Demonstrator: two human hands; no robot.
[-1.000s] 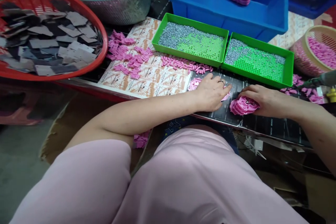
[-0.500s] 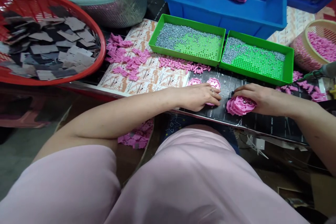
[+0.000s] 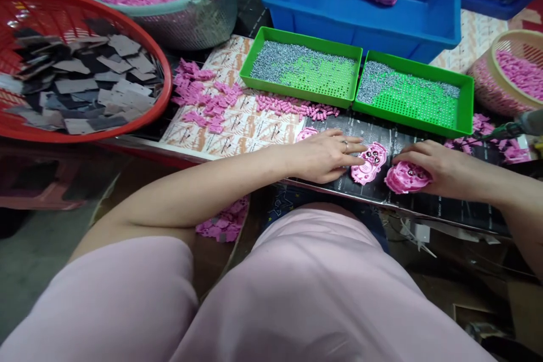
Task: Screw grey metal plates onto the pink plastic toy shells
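My left hand [image 3: 327,155] lies over the black mat with its fingers stretched out, fingertips at the left edge of a pink plastic shell [image 3: 370,163]. Dark round metallic spots show on that shell's face. To the right, my right hand [image 3: 436,165] curls round a small stack of similar pink shells [image 3: 408,176] at the bench's front edge; its thumb is partly hidden. Another pink shell [image 3: 306,133] lies just behind my left hand, partly covered by it.
Two green trays [image 3: 360,76] of small screws stand behind my hands. A blue bin [image 3: 360,22] holds stacked pink shells. Left are a red basket [image 3: 165,90] of grey plates and a pale basket [image 3: 199,22] of pink pieces. A screwdriver-like tool [image 3: 526,124] juts in from the right.
My left hand has moved right, and the shell that was mostly under it now shows right of its fingertips. My right hand has shifted right with its stack.
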